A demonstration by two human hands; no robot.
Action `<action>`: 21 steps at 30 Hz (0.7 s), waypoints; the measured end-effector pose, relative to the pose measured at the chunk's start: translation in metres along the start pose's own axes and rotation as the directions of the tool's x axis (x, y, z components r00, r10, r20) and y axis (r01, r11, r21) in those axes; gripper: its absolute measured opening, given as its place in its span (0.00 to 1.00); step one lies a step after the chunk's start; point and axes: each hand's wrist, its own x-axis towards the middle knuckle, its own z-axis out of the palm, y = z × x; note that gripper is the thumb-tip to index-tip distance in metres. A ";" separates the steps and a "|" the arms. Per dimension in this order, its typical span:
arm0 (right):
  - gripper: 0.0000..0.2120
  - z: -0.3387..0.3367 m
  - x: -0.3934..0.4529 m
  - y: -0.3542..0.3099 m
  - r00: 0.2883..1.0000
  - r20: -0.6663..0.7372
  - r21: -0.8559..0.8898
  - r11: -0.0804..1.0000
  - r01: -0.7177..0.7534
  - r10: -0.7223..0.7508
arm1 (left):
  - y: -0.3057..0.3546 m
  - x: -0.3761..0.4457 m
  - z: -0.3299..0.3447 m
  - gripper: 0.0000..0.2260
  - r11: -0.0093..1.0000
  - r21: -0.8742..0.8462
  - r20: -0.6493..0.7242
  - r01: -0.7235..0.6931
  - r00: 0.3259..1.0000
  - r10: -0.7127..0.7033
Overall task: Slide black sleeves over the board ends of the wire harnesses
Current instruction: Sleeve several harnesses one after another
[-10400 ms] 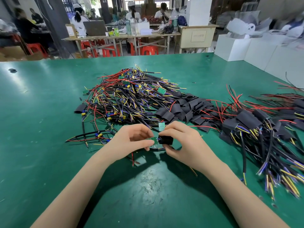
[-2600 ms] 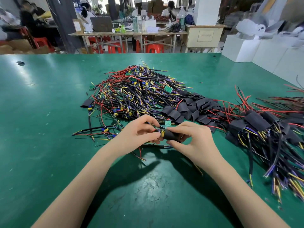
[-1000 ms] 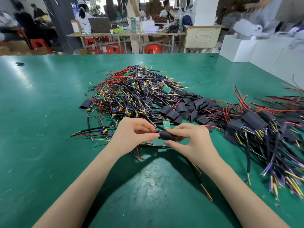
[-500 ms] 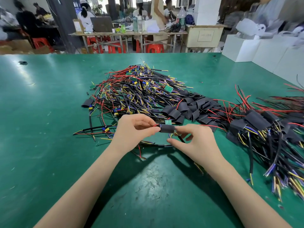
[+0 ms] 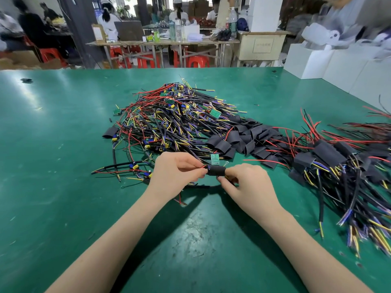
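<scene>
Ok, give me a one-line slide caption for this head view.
Both hands, left hand and right hand, hold a black sleeve on a wire harness above the green table, piles behind.

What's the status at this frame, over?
Left hand pinching wires. Right hand gripping black sleeve. Board hidden inside. Nothing in the way.

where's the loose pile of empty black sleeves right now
In the head view, the loose black sleeves lie right of centre on the green table, between the unsleeved harness pile and the sleeved harnesses.

Factory assembly floor. Green worktable (image 5: 63,144) heaped with wire harnesses (image 5: 169,123); capped workers (image 5: 105,15) at benches behind (red stools (image 5: 197,61), boxes).
</scene>
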 end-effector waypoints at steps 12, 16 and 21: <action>0.29 0.001 0.003 -0.001 0.995 -0.092 0.275 0.960 0.051 -0.027 | 0.005 0.003 -0.009 0.03 0.952 -0.205 0.075 0.229 0.973 -0.218; 0.26 0.002 0.001 -0.003 0.986 -0.076 0.051 0.987 0.152 -0.148 | 0.005 0.003 -0.005 0.05 0.906 -0.243 0.142 0.348 0.936 -0.322; 0.18 0.003 0.001 -0.005 0.971 -0.119 -0.006 0.978 0.208 -0.207 | 0.003 0.004 -0.001 0.04 0.897 -0.247 0.175 0.367 0.927 -0.331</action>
